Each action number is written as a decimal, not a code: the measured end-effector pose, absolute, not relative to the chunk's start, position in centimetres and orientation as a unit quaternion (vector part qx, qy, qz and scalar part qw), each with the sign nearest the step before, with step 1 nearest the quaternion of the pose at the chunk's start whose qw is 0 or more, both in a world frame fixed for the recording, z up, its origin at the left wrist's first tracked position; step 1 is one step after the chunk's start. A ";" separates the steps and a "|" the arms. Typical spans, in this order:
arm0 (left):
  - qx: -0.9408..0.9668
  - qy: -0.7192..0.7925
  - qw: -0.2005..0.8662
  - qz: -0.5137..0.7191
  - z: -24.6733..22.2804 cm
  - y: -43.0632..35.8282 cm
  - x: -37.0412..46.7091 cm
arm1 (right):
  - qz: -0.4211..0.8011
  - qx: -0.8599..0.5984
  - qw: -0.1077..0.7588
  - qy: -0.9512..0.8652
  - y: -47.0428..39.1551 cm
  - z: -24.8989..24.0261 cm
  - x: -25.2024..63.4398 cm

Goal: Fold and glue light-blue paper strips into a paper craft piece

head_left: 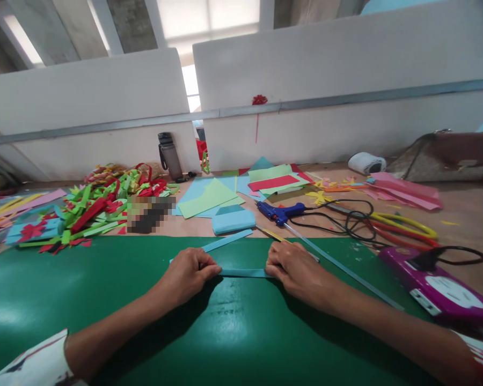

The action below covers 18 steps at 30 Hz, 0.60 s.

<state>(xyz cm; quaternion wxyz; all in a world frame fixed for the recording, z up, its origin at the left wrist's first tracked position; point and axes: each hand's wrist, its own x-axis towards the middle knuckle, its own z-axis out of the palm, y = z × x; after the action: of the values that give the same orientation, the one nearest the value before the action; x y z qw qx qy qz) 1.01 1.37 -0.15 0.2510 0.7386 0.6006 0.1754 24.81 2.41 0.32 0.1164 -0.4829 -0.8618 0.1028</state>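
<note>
A narrow blue paper strip [243,273] is stretched level between my two hands, above the green mat [225,343]. My left hand [195,271] pinches its left end, and the fingers of my right hand [287,265] are closed on its right end. Just behind my left hand lies another blue strip [228,240], partly hidden by that hand. A folded blue paper piece [234,221] rests beyond it. Behind my right hand are a yellow pencil-like stick [271,234] and a blue glue gun [280,212] with a long clear glue stick [346,271].
Cut paper pieces [94,206] are heaped at the left. A dark bottle [169,155] stands near the white partition [326,64]. Coloured sheets [211,198] lie at the back. On the right are scissors with yellow and red handles [406,225], a purple power strip [438,284] and black cable.
</note>
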 end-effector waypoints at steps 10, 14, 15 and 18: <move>0.770 0.599 0.159 0.151 -0.3 1.4 0.9 | 0.075 -0.506 0.091 -0.855 2.5 0.4 24.3; 0.765 0.614 0.138 0.140 -0.2 1.4 1.1 | 0.068 -0.503 0.090 -0.857 2.5 0.3 24.3; 0.760 0.620 0.135 0.137 -0.2 1.4 1.2 | 0.068 -0.504 0.089 -0.857 2.5 0.3 24.3; 0.752 0.634 0.128 0.127 -0.1 1.3 1.5 | 0.070 -0.503 0.085 -0.857 2.5 0.4 24.2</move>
<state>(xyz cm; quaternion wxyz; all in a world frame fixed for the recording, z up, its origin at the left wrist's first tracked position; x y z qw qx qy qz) 1.50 1.26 -0.06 0.1285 0.7517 0.6343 0.1269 24.20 2.54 0.44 0.0846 -0.5034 -0.8571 0.0697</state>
